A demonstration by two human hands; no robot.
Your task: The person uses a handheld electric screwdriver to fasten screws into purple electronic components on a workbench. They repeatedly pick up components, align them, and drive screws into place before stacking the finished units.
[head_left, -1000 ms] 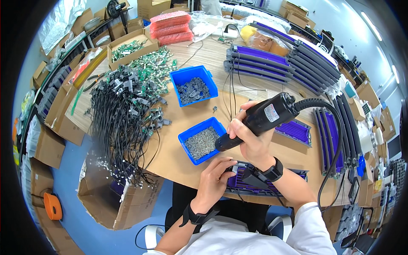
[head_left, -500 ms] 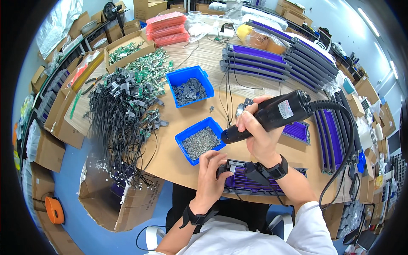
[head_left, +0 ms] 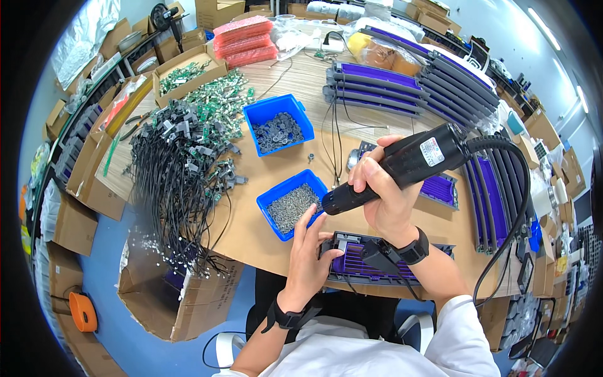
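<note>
My right hand (head_left: 387, 188) is wrapped round a black electric screwdriver (head_left: 411, 162), its nose tilted down to the left and its cable leaving at the right. Below that nose, my left hand (head_left: 306, 254) has its fingers stretched towards the lower blue bin (head_left: 260, 206), which holds many small metal screws (head_left: 291, 208). The left thumb lies at the left end of a grey frame with purple slats (head_left: 377, 262). A black block with a cable (head_left: 379, 254) sits on that frame. The screwdriver's tip and the left fingertips overlap, so whether they touch is unclear.
Another blue bin (head_left: 304, 119) holds dark grey round parts. Tangled black cables with connectors (head_left: 173, 163) and green circuit boards (head_left: 217, 94) pile up at the left. Purple-and-grey frames (head_left: 377, 91) are stacked at the back right. The screwdriver cable (head_left: 524, 207) curves down the right.
My left fingers have stretched away from the frame's left end, up towards the screw bin. The screwdriver has shifted slightly down to the left at its nose, still in my right hand.
</note>
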